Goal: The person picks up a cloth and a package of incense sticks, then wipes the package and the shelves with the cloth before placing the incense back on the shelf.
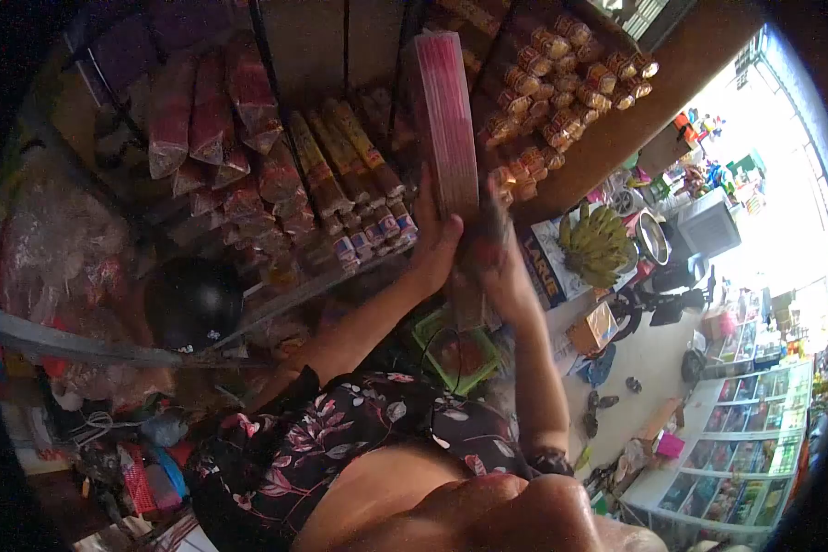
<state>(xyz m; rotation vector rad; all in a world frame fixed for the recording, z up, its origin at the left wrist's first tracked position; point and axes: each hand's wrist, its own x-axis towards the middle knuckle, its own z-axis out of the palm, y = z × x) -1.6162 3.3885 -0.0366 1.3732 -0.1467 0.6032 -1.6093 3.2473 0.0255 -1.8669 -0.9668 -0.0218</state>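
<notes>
Both hands raised in front of the shelves, holding one tall pack of pink incense sticks point(446, 120) upright. Left hand point(435, 241) on the left side of the pack's lower end, palm against it, thumb standing up along its edge; other fingers hidden behind the pack, so impossible to tell whether spread or pressed together. Right hand point(499, 267) just under and to the right of the pack's bottom, fingers curled close together around the lower end; blurred here, perhaps pinching a thin wrapper, not clear. Top of the pack reaching well above both hands, close before the shelf goods.

Behind the pack, long wrapped bundles of incense point(340, 156) lying in slanted rows, with smaller rolled packets point(561, 83) stacked to the right of the pack. To the left, bags in red wrapping point(202, 110) hanging or leaning on the shelf. Black round helmet point(193, 302) resting lower left, well apart from the hands. Bunch of green-yellow bananas point(598, 244) just right of the right hand, beside a metal bowl point(653, 237). Green basket point(455, 354) below the forearms. Floral dark sleeve point(340, 432) at the bottom. Glass display cabinet point(745, 442) at the lower right, near the bright street.
</notes>
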